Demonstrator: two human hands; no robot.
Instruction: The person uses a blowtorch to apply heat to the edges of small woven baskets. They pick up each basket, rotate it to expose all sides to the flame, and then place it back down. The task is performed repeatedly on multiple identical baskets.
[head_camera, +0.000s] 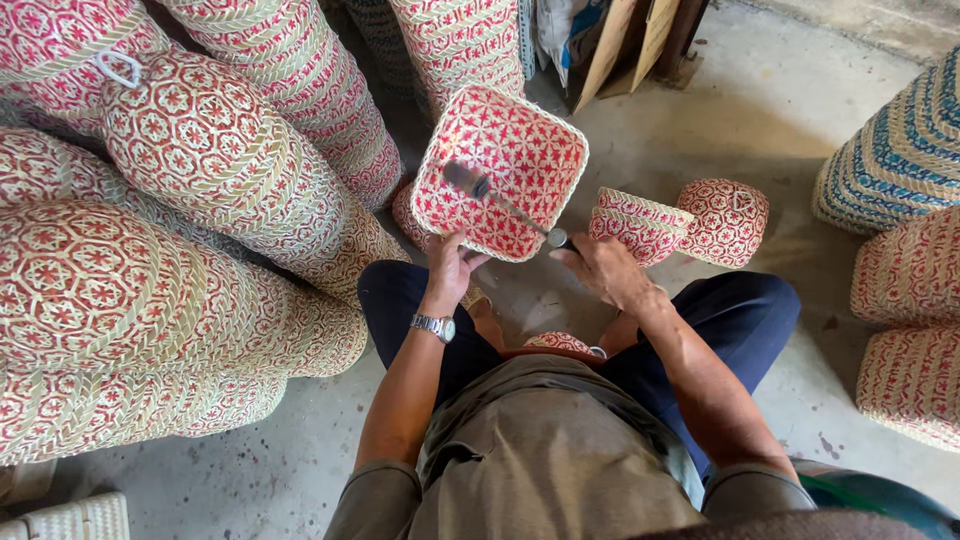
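Note:
A square red-and-white woven basket (515, 150) is tilted up with its open side toward me. My left hand (452, 262) grips its near rim; a metal watch sits on that wrist. My right hand (600, 268) is closed on the handle of a thin tool (500, 200) whose dark head reaches into the basket's inside. A small woven basket (640, 222) and a woven lid (725, 220) lie just right of the right hand on the floor.
Tall stacks of red-and-white woven baskets (200, 200) lie on their sides at the left. A blue-striped basket stack (900, 150) and red ones (910, 330) stand at the right. Another woven piece (557, 342) rests between my knees. Boards (630, 40) lean at the back.

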